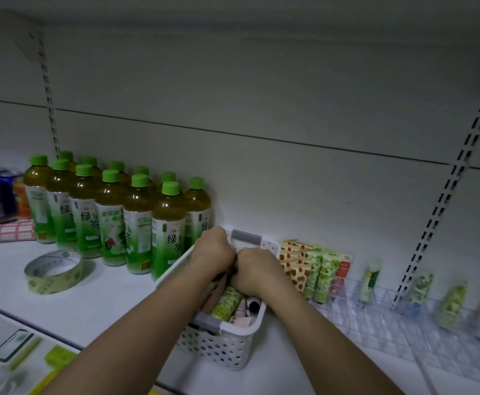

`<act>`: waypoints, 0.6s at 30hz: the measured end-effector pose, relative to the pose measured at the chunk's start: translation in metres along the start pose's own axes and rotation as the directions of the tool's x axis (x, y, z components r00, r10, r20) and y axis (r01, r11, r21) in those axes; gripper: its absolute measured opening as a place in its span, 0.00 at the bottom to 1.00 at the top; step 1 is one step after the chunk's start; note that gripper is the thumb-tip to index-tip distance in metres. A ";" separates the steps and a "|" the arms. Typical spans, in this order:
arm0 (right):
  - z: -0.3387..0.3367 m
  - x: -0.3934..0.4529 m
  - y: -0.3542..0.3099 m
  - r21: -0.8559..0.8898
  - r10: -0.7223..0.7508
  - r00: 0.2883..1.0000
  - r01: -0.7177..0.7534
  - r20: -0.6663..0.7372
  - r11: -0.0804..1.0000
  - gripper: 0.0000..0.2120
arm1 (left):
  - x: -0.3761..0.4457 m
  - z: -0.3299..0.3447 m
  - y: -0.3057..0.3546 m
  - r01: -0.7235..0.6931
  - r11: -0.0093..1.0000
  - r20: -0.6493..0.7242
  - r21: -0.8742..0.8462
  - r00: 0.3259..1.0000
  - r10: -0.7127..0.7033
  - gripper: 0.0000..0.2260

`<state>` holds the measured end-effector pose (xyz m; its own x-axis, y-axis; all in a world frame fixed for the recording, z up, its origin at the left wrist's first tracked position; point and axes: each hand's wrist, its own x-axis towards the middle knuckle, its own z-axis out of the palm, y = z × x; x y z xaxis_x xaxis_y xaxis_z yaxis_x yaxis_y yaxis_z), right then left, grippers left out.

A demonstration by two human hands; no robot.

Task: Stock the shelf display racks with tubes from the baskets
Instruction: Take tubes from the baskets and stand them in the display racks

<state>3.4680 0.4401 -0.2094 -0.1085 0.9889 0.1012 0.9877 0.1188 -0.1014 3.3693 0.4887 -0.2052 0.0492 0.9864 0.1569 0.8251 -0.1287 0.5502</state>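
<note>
Green tube (226, 305) lengthwise in basket (227, 352), seemingly.

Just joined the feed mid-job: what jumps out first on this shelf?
Both hands, left hand and right hand, are plunged together into the white basket at centre, among its tubes. Green tea bottles crowd the left; the clear display rack on the right is only sparsely filled.

Both hands (234, 262) reach into the white basket (227, 349) of tubes (227, 305) beside a clear rack (404, 326).
</note>
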 end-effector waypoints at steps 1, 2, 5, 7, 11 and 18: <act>0.001 0.000 0.000 0.000 0.000 1.000 0.000 -0.005 1.000 0.06 | -0.002 -0.002 0.000 0.007 0.999 -0.019 -0.040 1.000 -0.008 0.06; 0.001 0.001 0.000 0.000 -0.002 1.000 0.002 -0.015 1.000 0.06 | -0.003 -0.004 0.000 -0.004 0.996 -0.047 -0.086 0.999 0.000 0.07; 0.004 0.001 0.002 0.057 0.016 0.998 -0.012 -0.069 0.998 0.05 | -0.011 -0.011 0.004 -0.117 0.951 -0.164 -0.286 0.984 0.072 0.15; 0.004 -0.001 0.003 0.113 0.044 0.991 -0.030 -0.124 0.993 0.04 | -0.016 -0.018 0.007 -0.214 0.904 -0.282 -0.370 0.953 0.110 0.21; 0.004 -0.004 0.006 0.246 0.105 0.956 -0.036 -0.275 0.969 0.08 | -0.021 -0.028 0.004 -0.310 0.803 -0.484 -0.509 0.874 0.030 0.22; 0.002 -0.007 0.004 0.353 0.148 0.904 0.003 -0.400 0.936 0.13 | -0.023 -0.033 0.000 -0.287 0.770 -0.538 -0.570 0.838 -0.086 0.26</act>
<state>3.4726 0.4335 -0.2128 0.0929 0.8764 0.4725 0.8843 0.1455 -0.4436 3.3498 0.4630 -0.1817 -0.3324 0.7828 0.5260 0.3002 -0.4408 0.8459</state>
